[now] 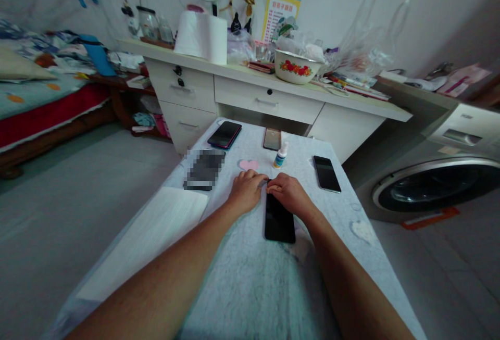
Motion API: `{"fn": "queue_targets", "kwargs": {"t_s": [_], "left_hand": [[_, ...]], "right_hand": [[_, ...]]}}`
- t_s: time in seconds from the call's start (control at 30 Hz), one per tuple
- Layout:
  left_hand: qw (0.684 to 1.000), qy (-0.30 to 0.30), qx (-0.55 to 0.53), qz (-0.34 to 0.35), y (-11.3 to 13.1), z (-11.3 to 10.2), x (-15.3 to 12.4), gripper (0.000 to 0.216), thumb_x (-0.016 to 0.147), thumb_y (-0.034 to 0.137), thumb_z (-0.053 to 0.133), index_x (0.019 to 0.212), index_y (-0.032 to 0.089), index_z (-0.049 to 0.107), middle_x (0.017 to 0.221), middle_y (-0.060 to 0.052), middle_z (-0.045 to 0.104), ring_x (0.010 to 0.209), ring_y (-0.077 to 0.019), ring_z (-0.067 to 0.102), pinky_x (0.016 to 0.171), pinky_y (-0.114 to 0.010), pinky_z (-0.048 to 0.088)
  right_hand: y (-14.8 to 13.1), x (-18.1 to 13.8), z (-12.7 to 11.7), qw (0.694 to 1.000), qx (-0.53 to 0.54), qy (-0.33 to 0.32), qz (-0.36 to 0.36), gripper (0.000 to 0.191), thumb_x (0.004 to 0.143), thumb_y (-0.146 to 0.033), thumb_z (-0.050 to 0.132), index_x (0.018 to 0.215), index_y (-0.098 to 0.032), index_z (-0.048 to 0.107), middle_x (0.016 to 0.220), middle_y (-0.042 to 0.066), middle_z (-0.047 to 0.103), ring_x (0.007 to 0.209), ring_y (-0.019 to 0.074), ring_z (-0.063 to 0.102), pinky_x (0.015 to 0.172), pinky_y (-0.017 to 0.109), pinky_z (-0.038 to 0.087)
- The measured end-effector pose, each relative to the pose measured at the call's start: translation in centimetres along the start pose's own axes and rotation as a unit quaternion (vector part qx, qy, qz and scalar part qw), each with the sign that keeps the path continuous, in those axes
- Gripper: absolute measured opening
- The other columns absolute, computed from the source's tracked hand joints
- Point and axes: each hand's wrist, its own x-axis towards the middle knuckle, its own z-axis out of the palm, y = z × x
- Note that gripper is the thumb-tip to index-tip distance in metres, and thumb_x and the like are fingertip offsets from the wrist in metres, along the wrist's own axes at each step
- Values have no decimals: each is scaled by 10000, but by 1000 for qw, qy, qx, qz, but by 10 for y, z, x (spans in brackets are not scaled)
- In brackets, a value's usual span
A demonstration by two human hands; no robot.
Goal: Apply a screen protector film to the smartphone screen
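A black smartphone (279,220) lies flat on the cloth-covered table in front of me, its lower part bare to view. My right hand (289,192) bends over its top end, fingers curled and pressed together, hiding that end. Beside the phone's top left corner, my left hand (246,190) is closed, with thumb and fingers pinched toward the right hand. A small greyish sliver shows between the two hands; what it is, I cannot make out. Just beyond the hands stands a small white spray bottle (280,156) with a blue and yellow label.
Around the table lie another phone (327,173) at right, a dark phone (225,135) at back left, a phone case (272,139), a partly pixelated dark device (205,170) and a white sheet (148,241). Behind stands a white desk (269,98); a washing machine (437,158) is at right.
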Motion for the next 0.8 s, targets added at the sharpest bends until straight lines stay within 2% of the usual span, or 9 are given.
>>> {"fn": "queue_targets", "kwargs": {"t_s": [0.2,0.67,0.8], "left_hand": [[1000,2,-9,13,-2,2,1,418,838,161,506,1207,322,621,1135,-38,587,1093,-240,487,930,-371,387],[1000,13,-12,14,-3,3,0,396,814,233,545,1192,311,633,1148,-43,586,1097,-258,492,928,-394,391],[1000,13,-12,18,-3,3,-1,396,815,241,555,1198,315,628,1132,-41,592,1083,-250,499,925,-383,393]], "right_hand": [[-6,-11,0,999,38,-7,-3,152,808,-81,615,824,-175,733,830,31,636,774,137,587,741,244,426],[-25,-41,-3,995,87,-54,-20,169,830,-80,597,819,-179,733,840,22,615,744,121,575,722,239,441],[-20,-40,3,998,55,-18,-18,162,847,-103,589,837,-183,729,851,26,602,749,123,567,729,242,437]]}}
